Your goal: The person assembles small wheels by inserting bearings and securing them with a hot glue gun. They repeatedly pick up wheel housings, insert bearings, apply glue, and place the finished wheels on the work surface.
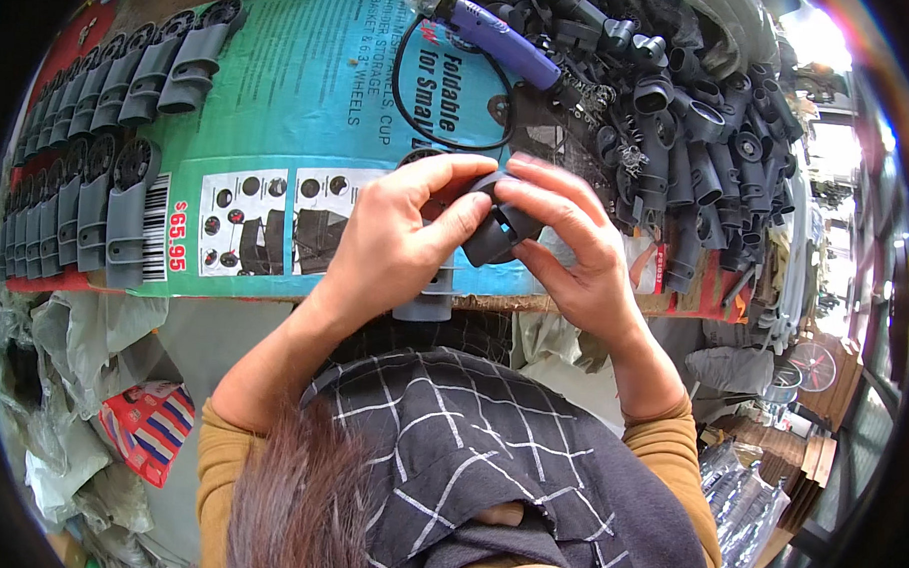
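Note:
Above the table's near edge, my left hand point(398, 227) and my right hand point(581, 243) are both closed on a dark plastic part point(494, 243). The part has a rounded shell with an opening in its side. My left fingers and thumb pinch it from the left and top; my right fingers and thumb hold its right side. My fingertips hide some of it. Below my left hand, a grey plastic caster fitting point(424, 309) lies at the table edge, mostly covered by the hand.
Grey caster fittings with wheels point(132, 203) line up in two rows at left on a printed cardboard sheet point(251, 87). A purple electric screwdriver point(498, 40) with a black cord point(409, 102) lies at the back. Dark plastic tubes point(714, 173) and small springs point(631, 155) are heaped at right.

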A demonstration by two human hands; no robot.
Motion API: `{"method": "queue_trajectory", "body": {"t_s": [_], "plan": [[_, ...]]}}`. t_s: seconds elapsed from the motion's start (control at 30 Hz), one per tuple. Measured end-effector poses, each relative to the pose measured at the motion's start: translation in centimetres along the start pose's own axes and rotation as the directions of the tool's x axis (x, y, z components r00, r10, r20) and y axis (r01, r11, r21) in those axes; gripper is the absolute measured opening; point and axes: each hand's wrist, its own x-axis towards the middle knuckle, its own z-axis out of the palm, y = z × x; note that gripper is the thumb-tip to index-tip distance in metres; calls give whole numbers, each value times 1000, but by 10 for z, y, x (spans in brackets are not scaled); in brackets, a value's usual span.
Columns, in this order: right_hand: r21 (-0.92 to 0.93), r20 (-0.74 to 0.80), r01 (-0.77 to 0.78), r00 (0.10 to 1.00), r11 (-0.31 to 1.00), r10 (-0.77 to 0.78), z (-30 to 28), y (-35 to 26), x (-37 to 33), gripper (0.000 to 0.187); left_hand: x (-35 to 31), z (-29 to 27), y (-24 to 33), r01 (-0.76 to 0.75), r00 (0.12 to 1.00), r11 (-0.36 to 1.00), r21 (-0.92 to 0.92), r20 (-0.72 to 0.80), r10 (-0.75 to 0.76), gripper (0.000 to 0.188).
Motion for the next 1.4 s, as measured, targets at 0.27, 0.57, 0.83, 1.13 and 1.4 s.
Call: {"method": "queue_trajectory", "body": {"t_s": [0.27,0.57,0.83,1.13,1.4], "plan": [[79,-51,-545,834,835,549,30,54,-13,34,4,-43,-24,10,992,624,782,69,-102,97],[-29,-85,-86,993,996,83,39,24,31,38,-4,-38,-48,-2,1000,627,779,5,-3,94],[-114,184,-88,977,990,108,44,39,53,39,9,-53,-44,-8,996,693,721,68,-60,59],[292,148,-288,956,912,254,68,52,40,38,31,-58,-25,115,937,741,662,174,-302,52],[271,63,-97,995,958,83,77,45,-10,39,37,-40,3,370,747,648,665,201,-633,65]]}}
